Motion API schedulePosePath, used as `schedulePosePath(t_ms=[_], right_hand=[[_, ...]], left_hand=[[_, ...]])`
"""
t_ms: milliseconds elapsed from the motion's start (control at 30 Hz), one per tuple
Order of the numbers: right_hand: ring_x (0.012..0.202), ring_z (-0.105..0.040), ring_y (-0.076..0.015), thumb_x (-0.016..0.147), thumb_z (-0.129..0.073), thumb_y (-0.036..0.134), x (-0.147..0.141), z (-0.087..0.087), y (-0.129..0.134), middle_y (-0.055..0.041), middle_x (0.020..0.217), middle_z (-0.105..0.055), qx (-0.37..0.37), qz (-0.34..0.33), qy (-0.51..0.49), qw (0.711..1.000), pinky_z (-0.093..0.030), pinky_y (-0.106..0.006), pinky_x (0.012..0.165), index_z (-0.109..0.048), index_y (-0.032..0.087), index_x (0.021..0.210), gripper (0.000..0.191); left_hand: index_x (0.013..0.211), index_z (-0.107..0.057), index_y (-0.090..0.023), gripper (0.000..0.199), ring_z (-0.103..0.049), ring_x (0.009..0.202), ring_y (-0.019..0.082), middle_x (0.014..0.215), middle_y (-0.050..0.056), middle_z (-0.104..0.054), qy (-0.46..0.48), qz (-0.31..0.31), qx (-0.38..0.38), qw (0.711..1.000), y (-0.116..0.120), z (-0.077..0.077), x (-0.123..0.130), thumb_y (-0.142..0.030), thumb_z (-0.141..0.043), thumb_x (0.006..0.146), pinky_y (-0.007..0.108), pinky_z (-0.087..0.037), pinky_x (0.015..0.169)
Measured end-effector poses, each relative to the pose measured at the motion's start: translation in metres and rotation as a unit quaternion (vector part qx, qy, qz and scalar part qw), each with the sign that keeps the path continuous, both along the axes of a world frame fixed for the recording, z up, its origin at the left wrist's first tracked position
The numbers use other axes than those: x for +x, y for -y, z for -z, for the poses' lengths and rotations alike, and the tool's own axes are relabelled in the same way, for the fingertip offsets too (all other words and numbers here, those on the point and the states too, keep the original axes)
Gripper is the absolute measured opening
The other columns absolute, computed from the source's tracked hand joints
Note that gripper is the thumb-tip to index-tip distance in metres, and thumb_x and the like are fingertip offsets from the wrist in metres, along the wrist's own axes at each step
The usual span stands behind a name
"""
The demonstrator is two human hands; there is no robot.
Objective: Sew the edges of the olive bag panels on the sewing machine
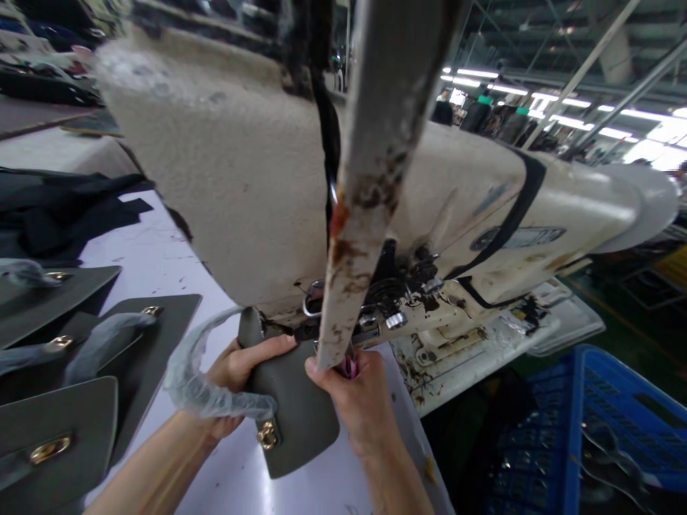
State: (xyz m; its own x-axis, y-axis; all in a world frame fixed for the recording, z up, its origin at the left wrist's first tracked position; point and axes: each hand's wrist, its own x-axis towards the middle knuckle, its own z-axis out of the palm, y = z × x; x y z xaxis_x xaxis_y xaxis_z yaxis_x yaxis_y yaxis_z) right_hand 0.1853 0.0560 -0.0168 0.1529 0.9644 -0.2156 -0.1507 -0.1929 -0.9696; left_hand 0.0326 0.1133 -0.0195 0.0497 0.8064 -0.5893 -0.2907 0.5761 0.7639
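Note:
A grey-green bag piece (298,404) lies under the head of a sewing machine (236,179), with a plastic-wrapped handle (187,372) and a gold ring fitting (267,435) on it. My left hand (228,386) grips its left side, reaching through the loop of the handle, thumb flat on top near the presser foot. At the right edge, my right hand (365,400) pinches the piece between thumb and fingers. A small pink thing (348,366), partly hidden, shows in the right hand. The needle area is hidden behind the machine's parts.
Several similar grey-green pieces (54,422) with wrapped handles lie at the left on the white table (161,250). Black cloth (54,214) is heaped behind them. A blue plastic crate (569,429) stands at the lower right. A blurred upright bar (376,157) crosses close before the camera.

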Motion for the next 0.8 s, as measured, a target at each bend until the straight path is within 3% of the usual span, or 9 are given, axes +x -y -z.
schedulePosePath(t_ms=[100, 233, 467, 600, 800], right_hand=[[0.055, -0.027, -0.0094, 0.076, -0.074, 0.031, 0.006, -0.002, 0.002, 0.0063, 0.055, -0.034, 0.011, -0.007, 0.024, 1.000, -0.022, -0.025, 0.052, -0.055, 0.019, 0.053, 0.032], [0.053, -0.026, -0.0088, 0.078, -0.072, 0.029, 0.021, -0.008, 0.001, 0.0066, 0.052, -0.035, 0.031, -0.033, 0.070, 0.997, -0.019, -0.025, 0.051, -0.060, 0.018, 0.053, 0.030], [0.056, -0.044, -0.0114, 0.080, -0.073, 0.030, 0.050, -0.014, -0.013, 0.0036, 0.058, -0.059, 0.065, -0.114, 0.102, 0.986, -0.031, -0.025, 0.056, -0.075, 0.020, 0.064, 0.020], [0.060, -0.050, -0.0127, 0.082, -0.074, 0.031, 0.059, -0.012, -0.020, 0.0024, 0.067, -0.066, 0.069, -0.149, 0.126, 0.978, -0.034, -0.026, 0.060, -0.078, 0.020, 0.073, 0.015], [0.055, -0.045, -0.0120, 0.084, -0.074, 0.032, 0.063, -0.018, -0.019, 0.0040, 0.055, -0.057, 0.096, -0.159, 0.180, 0.966, -0.032, -0.025, 0.057, -0.075, 0.021, 0.060, 0.026]], left_hand=[[0.097, -0.074, -0.020, 0.057, -0.071, 0.059, 0.024, 0.074, 0.003, -0.075, 0.018, -0.019, 0.006, 1.000, 0.009, 0.008, 0.007, -0.030, -0.096, 0.046, 0.031, -0.061, 0.051], [0.105, -0.072, -0.025, 0.055, -0.076, 0.098, 0.034, 0.104, 0.004, -0.078, 0.026, -0.120, 0.018, 0.992, 0.027, 0.012, 0.028, -0.029, -0.090, 0.053, 0.036, -0.068, 0.071], [0.106, -0.070, -0.025, 0.047, -0.061, 0.131, 0.034, 0.135, 0.004, -0.068, 0.068, -0.233, 0.012, 0.970, 0.043, 0.009, 0.059, -0.025, -0.087, 0.062, 0.034, -0.065, 0.095], [0.111, -0.069, -0.024, 0.049, -0.060, 0.133, 0.033, 0.139, 0.005, -0.066, 0.077, -0.260, -0.006, 0.962, 0.045, 0.003, 0.065, -0.022, -0.086, 0.065, 0.035, -0.065, 0.097], [0.105, -0.070, -0.021, 0.041, -0.066, 0.124, 0.031, 0.136, 0.007, -0.068, 0.060, -0.283, -0.022, 0.957, 0.045, 0.000, 0.067, -0.021, -0.086, 0.067, 0.033, -0.065, 0.094]])
